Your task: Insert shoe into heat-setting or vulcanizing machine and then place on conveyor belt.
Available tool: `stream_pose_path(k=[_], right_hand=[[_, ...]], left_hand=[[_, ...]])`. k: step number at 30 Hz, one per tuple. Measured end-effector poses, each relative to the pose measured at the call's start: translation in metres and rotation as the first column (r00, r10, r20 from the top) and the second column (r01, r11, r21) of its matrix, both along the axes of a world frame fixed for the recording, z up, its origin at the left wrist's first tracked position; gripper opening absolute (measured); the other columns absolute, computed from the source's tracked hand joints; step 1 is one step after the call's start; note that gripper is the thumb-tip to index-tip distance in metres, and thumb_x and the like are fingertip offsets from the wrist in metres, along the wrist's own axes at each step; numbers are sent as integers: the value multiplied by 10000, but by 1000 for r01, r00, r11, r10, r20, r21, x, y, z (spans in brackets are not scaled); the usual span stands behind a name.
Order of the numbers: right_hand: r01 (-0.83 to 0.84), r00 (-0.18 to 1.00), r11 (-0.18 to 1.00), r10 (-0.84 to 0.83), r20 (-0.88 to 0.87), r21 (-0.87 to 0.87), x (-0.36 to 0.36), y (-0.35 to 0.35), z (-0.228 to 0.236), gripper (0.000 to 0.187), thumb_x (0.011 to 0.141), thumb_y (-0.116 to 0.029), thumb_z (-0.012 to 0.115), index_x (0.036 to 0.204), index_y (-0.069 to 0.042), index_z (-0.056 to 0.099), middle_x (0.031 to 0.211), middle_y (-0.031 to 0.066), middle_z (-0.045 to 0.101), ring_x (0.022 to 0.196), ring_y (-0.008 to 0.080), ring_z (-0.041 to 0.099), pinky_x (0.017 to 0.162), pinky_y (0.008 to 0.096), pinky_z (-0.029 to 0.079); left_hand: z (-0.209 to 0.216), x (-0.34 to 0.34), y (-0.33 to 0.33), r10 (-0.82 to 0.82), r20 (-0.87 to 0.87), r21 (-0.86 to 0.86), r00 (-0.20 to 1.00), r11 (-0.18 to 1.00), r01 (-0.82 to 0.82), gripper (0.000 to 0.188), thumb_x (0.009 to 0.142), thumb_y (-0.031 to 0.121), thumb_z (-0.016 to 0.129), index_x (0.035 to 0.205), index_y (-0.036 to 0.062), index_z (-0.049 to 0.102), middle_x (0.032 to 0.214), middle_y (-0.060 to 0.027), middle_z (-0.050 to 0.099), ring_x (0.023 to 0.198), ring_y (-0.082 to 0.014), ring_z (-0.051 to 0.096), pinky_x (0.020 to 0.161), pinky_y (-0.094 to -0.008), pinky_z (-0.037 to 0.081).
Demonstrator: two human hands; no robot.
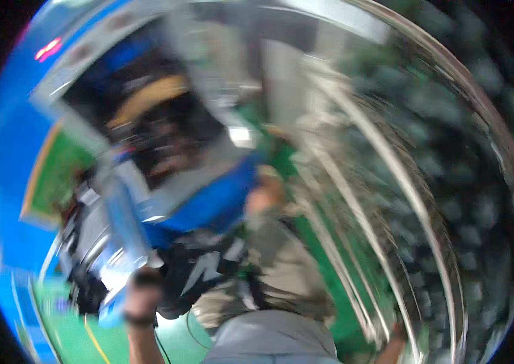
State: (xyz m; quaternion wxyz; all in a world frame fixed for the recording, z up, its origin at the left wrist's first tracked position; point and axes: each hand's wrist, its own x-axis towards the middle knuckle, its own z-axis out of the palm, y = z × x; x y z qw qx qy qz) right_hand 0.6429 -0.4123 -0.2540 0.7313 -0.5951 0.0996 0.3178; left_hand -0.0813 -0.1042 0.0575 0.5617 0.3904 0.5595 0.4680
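Blur smears my view: my left hand (143, 290), with a dark wristband (140, 317), is near a light-blue shape (125, 212), my right hand (398, 333) low beside pale rails (354, 204); green floor (64, 332) carries a yellow line (94, 340).

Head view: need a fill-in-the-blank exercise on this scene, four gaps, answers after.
1. The dark band is on the person's ____ wrist.
2. The curved pale rails run down the picture's ____ half.
3. At lower left, the thin line on the floor is ____.
4. The floor around that line is ____.

Missing words: left; right; yellow; green.
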Motion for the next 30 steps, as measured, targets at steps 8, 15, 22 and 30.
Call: stream_pose_path(k=[8, 15, 22, 30], right_hand=[[-389, 739, 628, 650, 180, -674, -176, 246, 165, 496, 962, -366, 592, 1357, -70, 542, 1192, 173, 627, 1020, 315, 601, 843, 453, 505], [-667, 280, 453, 888, 365, -591, -301, 390, 210, 404, 1024, -346, 526, 1270, -35, 601, 947, 126, 596, 723, 266, 508, 717, 424, 465], [-432, -180, 238, 922, 342, -870, -377, 448, 196, 350, 1031, -302, 481, 1243, -60, 618, 1215, 193, 621, 1077, 362, 576, 945, 445, 463], [-66, -192, 100, 975, 111, -993, -397, 483, 197, 299, 976, -315, 559, 1171, -113, 662, 1060, 141, 656, 933, 329, 604, 850, 429, 488]], left_hand=[[50, -168, -47, 604, -456, 242, 653, 791, -562, 360, 730, 167, 805, 986, -30, 646, 1189, -121, 626, 1131, -227, 574, 936, -382, 465], [68, -197, -48, -241, -923, -333, 299, 892, -307, 550, 836, 555, 698, 982, 27, 739, 997, -197, 697, 933, -312, 676, 835, -392, 526], [62, -368, 76, 53, -977, -29, 208, 926, -376, 416, 848, 439, 667, 882, 26, 703, 795, -176, 701, 798, -328, 679, 743, -428, 522], [-73, -522, 197, 417, -894, 227, 164, 737, -637, 971, 600, 367, 892, 1406, 69, 441, 1285, -215, 613, 1200, -351, 587, 988, -431, 485]])
